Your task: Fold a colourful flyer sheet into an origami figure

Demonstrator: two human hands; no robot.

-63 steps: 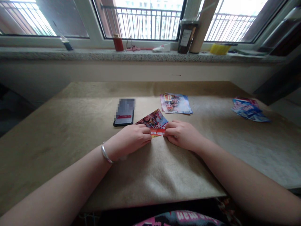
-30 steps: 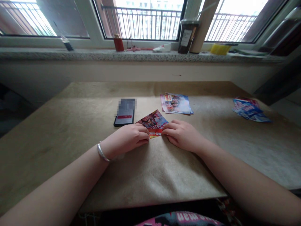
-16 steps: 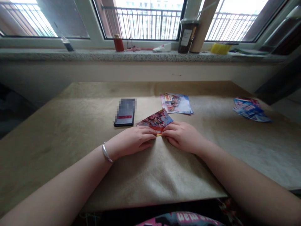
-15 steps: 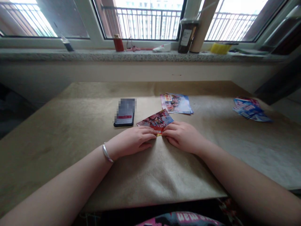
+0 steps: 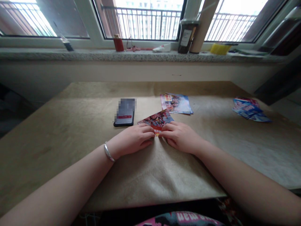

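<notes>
A glossy printed paper (image 5: 156, 121), folded to a pointed shape, lies on the table in front of me, red along its near part. My left hand (image 5: 133, 139), with a silver bangle at the wrist, has its fingers bent over the paper's near left edge. From the other side, my right hand (image 5: 180, 136) presses its fingertips on the near right edge. The two sets of fingertips almost meet at the yellow near corner. Both thumbs are partly hidden below the fingers. Just beyond the paper is a small stack of printed sheets (image 5: 180, 104).
A phone (image 5: 125, 111) lies left of the paper. Several folded blue and red papers (image 5: 250, 110) are piled at the right of the table (image 5: 58, 125). On the stone windowsill (image 5: 94, 56) stand a red container (image 5: 118, 43) and a dark jar (image 5: 185, 37).
My right fingertips have slid slightly left along the paper's near edge, toward my left fingertips, covering more of the near corner. The phone and the other papers stay put.
</notes>
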